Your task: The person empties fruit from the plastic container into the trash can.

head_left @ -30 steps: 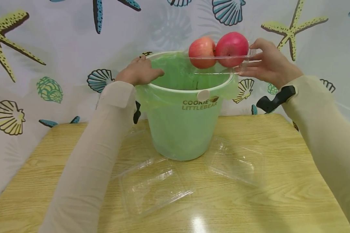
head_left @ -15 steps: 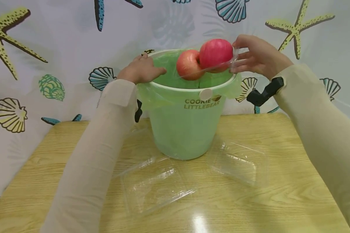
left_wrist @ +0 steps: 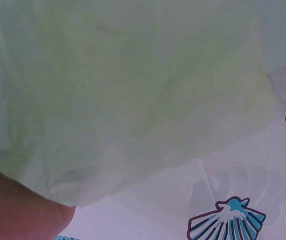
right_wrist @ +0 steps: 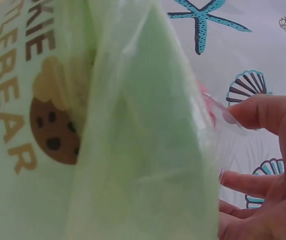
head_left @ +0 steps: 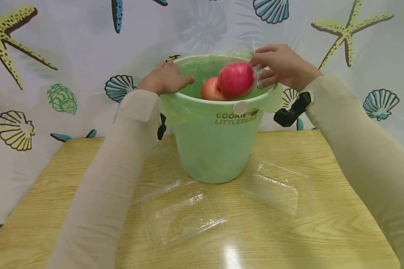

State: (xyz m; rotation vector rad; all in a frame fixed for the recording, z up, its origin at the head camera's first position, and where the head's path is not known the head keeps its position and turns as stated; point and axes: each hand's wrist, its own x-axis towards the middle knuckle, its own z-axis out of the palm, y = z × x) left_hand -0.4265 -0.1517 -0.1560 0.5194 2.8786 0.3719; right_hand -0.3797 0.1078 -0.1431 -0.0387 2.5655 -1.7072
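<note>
Two red apples (head_left: pixel 236 80) sit low in the mouth of a pale green bin (head_left: pixel 215 149) lined with a thin green bag (head_left: pixel 272 101). My right hand (head_left: pixel 282 66) grips the end of a clear plastic tray (right_wrist: pixel 226 150), thumb on its edge and fingers beneath. That tray tilts down to the left, and the apples lie at or over its lower part; where it touches them is hard to see. On the bin's left rim rests my left hand (head_left: pixel 166 77), its thumb (left_wrist: pixel 25 212) out straight beside the bag. Its other fingers are partly hidden.
Clear plastic trays lie on the wooden table (head_left: pixel 340 194): one at front left (head_left: pixel 185 213), another at right (head_left: pixel 276 186). A further clear piece lies partly behind my left sleeve (head_left: pixel 104 179). A shell-patterned cloth (head_left: pixel 87 45) hangs directly behind the bin.
My right hand has moved left and slightly down, tipping the tray from level to steep. Both apples have dropped from above the rim into the bin's mouth. My left hand stays on the rim.
</note>
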